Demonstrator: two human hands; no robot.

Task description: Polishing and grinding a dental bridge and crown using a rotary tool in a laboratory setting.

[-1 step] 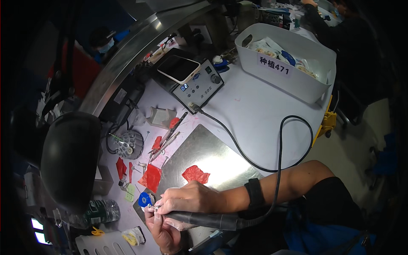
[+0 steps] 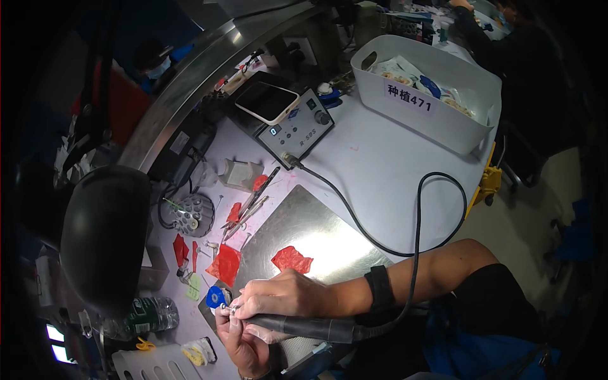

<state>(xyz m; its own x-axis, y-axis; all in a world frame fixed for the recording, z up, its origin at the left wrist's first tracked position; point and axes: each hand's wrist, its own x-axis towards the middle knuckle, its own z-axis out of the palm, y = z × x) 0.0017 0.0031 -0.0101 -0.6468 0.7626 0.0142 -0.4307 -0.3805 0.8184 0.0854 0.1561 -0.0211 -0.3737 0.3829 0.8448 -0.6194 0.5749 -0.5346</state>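
My right hand (image 2: 285,295) is closed round a black rotary handpiece (image 2: 310,327), whose cord loops over my right forearm to the control box (image 2: 294,130). Below it, my left hand (image 2: 246,349) pinches finger and thumb at the handpiece's tip end. A small shiny metal bit (image 2: 231,310) shows between the two hands; what exactly the left fingers grip is too small to tell. Just beyond the fingertips is a round blue piece (image 2: 216,296) with a white part beside it. Red wax sheets (image 2: 292,259) lie beyond my hands, one on the metal plate (image 2: 304,218).
A phone (image 2: 267,102) rests on the control box. At the back right stands a white bin (image 2: 437,117) holding dental models. Metal hand tools (image 2: 247,212), a round bur holder (image 2: 193,215) and a plastic bottle (image 2: 155,315) are at left. A black lamp head (image 2: 104,234) overhangs the left side.
The reading on the control box's display has changed. My hands and the handpiece look the same.
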